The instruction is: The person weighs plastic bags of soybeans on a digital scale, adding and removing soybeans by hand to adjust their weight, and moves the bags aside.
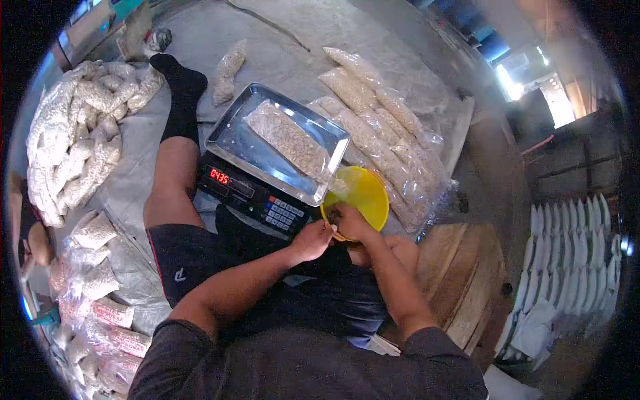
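Presently, you are seated on the floor, both hands at the yellow bowl (pixel 375 195), which stands just beyond your lap; the clock below is centred on that bowl, with twelve o'clock straight ahead of you. Your right hand (pixel 353 223) reaches over the near rim at six o'clock, its fingers bent down into the bowl. Your left hand (pixel 312 241) is at about seven o'clock, fingers drawn together close beside the right hand. Owing to the small scale and shadow there, I cannot tell whether either hand is closed on anything.

At nine o'clock stands the black scale (pixel 230 190), its lit red digits reading 0435 and its keypad turned toward you. A shiny metal tray (pixel 230 137) sits on it, one corner close to the bowl's rim. Lying aslant in the tray, toward ten o'clock, is a clear bag of pale pieces (pixel 287 137).

Filled clear bags (pixel 373 133) lie grouped on the floor at twelve to one o'clock. One further bag (pixel 230 70) lies separately between ten and eleven. Your left leg (pixel 172 177) is stretched out along ten o'clock, a heap of long filled bags (pixel 87 127) beyond it. Bags with red print (pixel 117 327) lie at eight o'clock. Brown boards (pixel 460 270) occupy four o'clock; white sacks (pixel 567 260) stand in rows beyond them, nearer three.
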Available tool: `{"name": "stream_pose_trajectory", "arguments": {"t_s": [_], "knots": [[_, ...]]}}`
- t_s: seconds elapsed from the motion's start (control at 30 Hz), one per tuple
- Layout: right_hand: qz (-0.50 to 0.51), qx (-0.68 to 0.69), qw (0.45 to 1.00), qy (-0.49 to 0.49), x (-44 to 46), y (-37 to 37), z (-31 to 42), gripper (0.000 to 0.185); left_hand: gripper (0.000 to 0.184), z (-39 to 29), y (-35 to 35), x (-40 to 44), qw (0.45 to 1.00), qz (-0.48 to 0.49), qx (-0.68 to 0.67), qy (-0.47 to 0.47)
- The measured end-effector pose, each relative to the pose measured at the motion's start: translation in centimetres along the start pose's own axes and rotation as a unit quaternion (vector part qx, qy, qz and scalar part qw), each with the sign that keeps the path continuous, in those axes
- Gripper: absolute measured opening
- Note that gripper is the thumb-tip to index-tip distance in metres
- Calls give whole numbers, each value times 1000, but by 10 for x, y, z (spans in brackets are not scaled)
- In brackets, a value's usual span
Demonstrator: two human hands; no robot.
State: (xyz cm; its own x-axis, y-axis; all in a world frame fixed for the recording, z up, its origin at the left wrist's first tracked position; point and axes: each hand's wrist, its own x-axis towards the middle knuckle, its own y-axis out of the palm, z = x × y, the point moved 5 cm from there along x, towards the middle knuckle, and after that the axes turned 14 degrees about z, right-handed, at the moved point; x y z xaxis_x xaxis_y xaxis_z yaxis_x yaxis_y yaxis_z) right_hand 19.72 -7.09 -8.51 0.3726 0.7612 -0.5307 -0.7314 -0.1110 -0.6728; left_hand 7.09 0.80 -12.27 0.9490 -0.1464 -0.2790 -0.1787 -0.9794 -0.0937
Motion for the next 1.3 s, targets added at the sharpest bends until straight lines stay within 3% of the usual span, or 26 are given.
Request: {"name": "stream_pose_trajectory", "arguments": {"t_s": [0.03, 0.13, 0.17, 0.23, 0.3, 0.4, 0.43, 0.5, 0.57, 0.6, 0.63, 0.67, 0.7, 0.73, 0.77, 0.8, 0.87, 0.9, 0.97, 1.03, 1.13, 1.23, 1.3], "knots": [[60, 32, 997, -20, -10, -4, 10, 31, 51, 0, -4, 0, 1000, -3, -9, 4], [-17, 10, 996, 92, -38, -32, 3, 31, 49, 1, -1, 5, 999, 5, -45, 17], [-76, -6, 994, 77, -22, -28, -50, 31, 46, -1, 0, 4, 1000, -15, -25, 9], [11, -146, 980, 135, -9, -6, -86, 32, 44, -10, 4, 4, 997, -21, -67, 37], [-28, -137, 975, 170, -2, 30, -133, 34, 39, -25, 0, 1, 996, -25, -77, 39], [52, -1, 993, 105, -23, -2, -40, 37, 36, -14, 0, 2, 996, -42, -20, 75], [5, -35, 996, 84, -21, -9, -44, 38, 36, -6, 3, 6, 996, -38, -30, 79], [-87, 51, 993, 56, -19, -17, -48, 39, 36, 6, 9, 16, 994, -36, -50, 85], [-71, 70, 995, 19, -11, -17, -33, 39, 37, 8, 14, 19, 994, -53, -36, 94], [-14, 45, 999, -3, -9, -14, -16, 38, 38, 7, 11, 19, 993, -60, -25, 99], [42, 18, 999, -23, -10, -11, -1, 38, 38, 4, 9, 17, 998, -7, -38, 48], [97, -10, 994, -38, -12, -9, 4, 38, 39, 6, 4, 15, 996, -28, -34, 74], [47, -64, 996, -48, -4, -5, -24, 34, 39, 12, 5, 18, 993, -43, -31, 104], [7, 143, 990, 15, -14, -22, -5, 33, 39, -2, 4, 14, 989, -50, -31, 136], [-42, 343, 935, 82, -26, -40, 12, 31, 39, 1, 6, 11, 995, 7, -82, 56], [-36, 249, 961, 110, -25, -41, -18, 31, 37, 17, 14, 22, 993, -40, -53, 95], [-22, 54, 984, 168, -25, -42, -76, 31, 37, 3, 9, 19, 994, -37, -66, 82], [49, -84, 990, 102, -18, -19, -97, 33, 37, 7, 12, 27, 990, 8, -138, 12], [126, -166, 977, 46, -18, 0, -89, 36, 36, 10, 13, 27, 990, 17, -134, 26], [140, -60, 986, 74, -26, 3, -39, 40, 36, 10, 10, 23, 992, 15, -120, 33], [32, 31, 996, 74, -24, -18, -13, 36, 35, 7, 8, 18, 993, 17, -112, 42], [44, -25, 998, -27, -19, -21, -2, 35, 36, -5, 3, 14, 988, 27, -143, 55], [113, 19, 993, -34, -18, -12, 0, 37, 37, -17, -2, 4, 989, 23, -133, 60]]}}
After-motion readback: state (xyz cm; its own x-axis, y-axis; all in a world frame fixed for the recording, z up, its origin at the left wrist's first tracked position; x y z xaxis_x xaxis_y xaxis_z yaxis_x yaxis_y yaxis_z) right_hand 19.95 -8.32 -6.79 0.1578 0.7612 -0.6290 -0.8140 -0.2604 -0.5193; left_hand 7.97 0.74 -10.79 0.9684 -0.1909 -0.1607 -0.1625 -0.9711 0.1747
